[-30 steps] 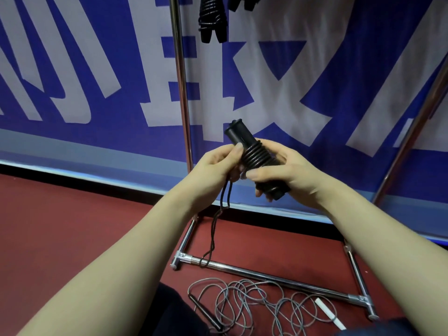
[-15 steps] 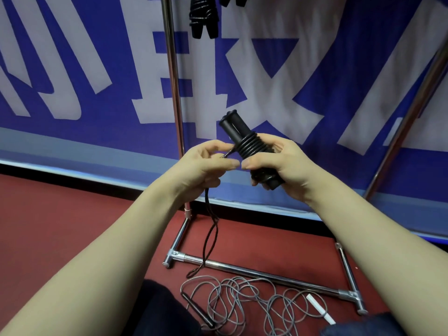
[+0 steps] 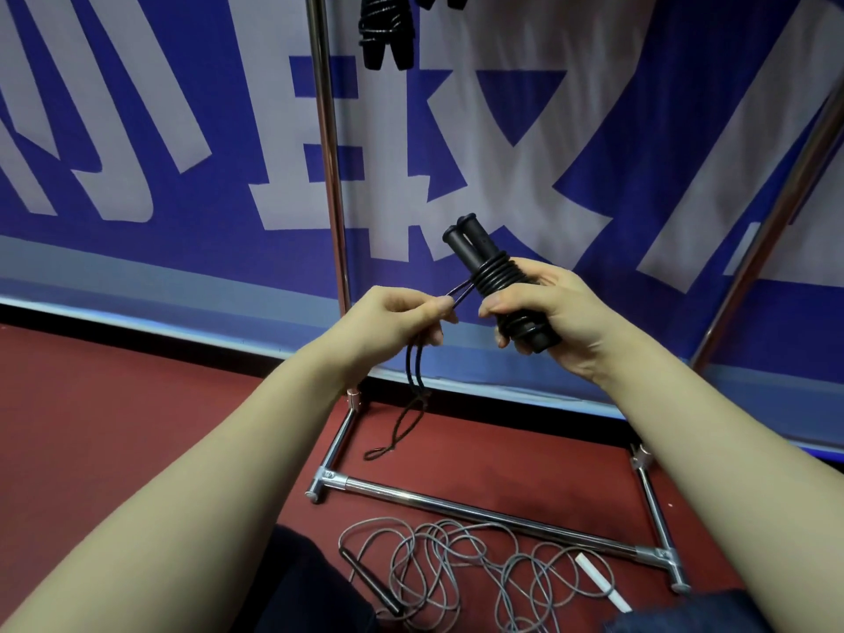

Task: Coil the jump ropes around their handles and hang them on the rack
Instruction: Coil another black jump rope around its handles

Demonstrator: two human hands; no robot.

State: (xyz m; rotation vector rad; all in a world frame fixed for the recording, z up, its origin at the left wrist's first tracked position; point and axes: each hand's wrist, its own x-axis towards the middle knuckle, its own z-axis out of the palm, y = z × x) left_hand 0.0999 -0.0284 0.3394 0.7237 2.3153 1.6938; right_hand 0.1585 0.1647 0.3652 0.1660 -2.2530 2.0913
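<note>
At the centre of the frame, the pair of black cylindrical plastic handles [image 3: 466,239] of a thin black corded jump rope [image 3: 495,278] stood tilted, upper ends leaning toward the upper left, with several tight turns of cord wound round their middle. The right hand [image 3: 564,319] wrapped the lower half of the pair, its thumb pressed just below the coil. The left hand [image 3: 392,315], just beside it, was narrowed to a pinch on the doubled cord between thumb and forefinger, the other fingers curled. From it the loose doubled tail [image 3: 404,418] hung toward the red floor and ended in a small loop. The rope looked light and limp and the handles rigid and smooth, so the turns would likely slacken unless the cord was drawn taut. The sound hold seemed to be on the handles below the coil, and on the cord close to it. Behind, the chrome tubular rack [image 3: 326,153] rose through the upper middle, a coiled black bundle [image 3: 386,34] hanging at the top edge. At the bottom, a grey jump rope [image 3: 438,568] lay loose and tangled.
</note>
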